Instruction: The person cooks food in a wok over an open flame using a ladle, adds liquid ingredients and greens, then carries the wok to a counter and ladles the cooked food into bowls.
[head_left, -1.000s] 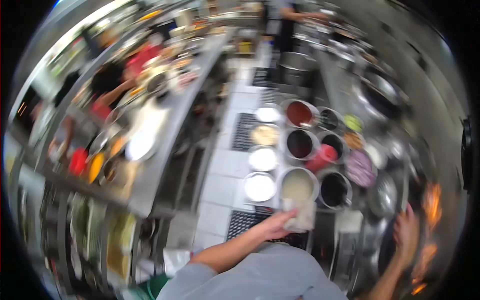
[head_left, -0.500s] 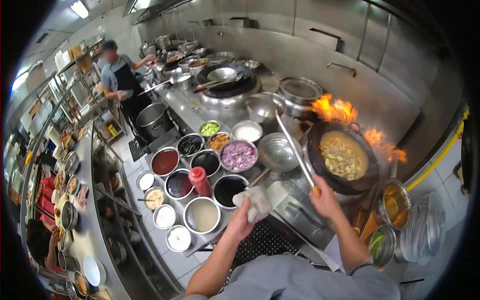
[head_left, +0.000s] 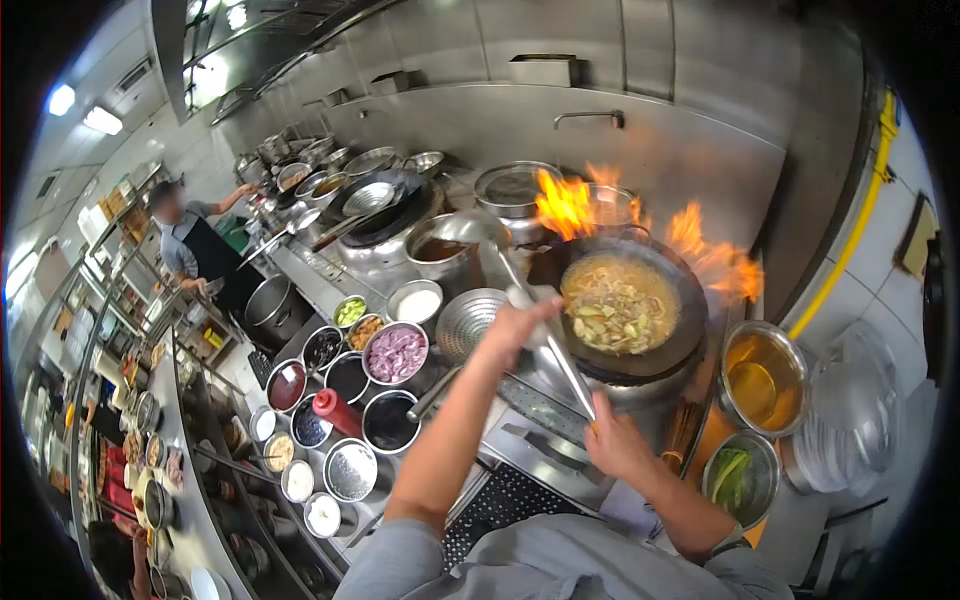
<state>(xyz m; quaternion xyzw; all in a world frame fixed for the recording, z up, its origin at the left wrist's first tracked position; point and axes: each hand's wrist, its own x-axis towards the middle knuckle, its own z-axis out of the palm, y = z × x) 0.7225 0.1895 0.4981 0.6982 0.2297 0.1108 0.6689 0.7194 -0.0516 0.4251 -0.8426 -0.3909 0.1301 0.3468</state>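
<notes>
While the right hand (head_left: 618,440) is clamped round the lower end of a long ladle (head_left: 575,378), the left hand (head_left: 525,325) lies at its eleven o'clock, beside the shaft and near the rim of a dark wok (head_left: 688,315). Something pale, perhaps folded cloth, shows at the left hand; blur hides its fingers, so I cannot tell whether they are closed, or on what. The ladle runs up to eleven o'clock, its scoop overlapping a pot of brown liquid (head_left: 437,248) in the view.

At the right hand's twelve o'clock sits the wok, holding food (head_left: 620,305): pale strands and yellow-green pieces in liquid. Flames (head_left: 563,207) rise past its rim at eleven and two o'clock. A bristle brush (head_left: 683,425) stands at the right hand's three o'clock.

Off the wok, a metal bowl of yellow liquid (head_left: 760,333) is at four o'clock and a bowl of green vegetables (head_left: 768,490) at five. From the left hand, a perforated strainer (head_left: 465,320) and chopped purple onion (head_left: 396,353) lie toward nine, a red squeeze bottle (head_left: 337,410) at eight. Farther out at ten, a person (head_left: 205,240) wears a dark apron; a steel bench (head_left: 205,520) stretches along nine.
</notes>
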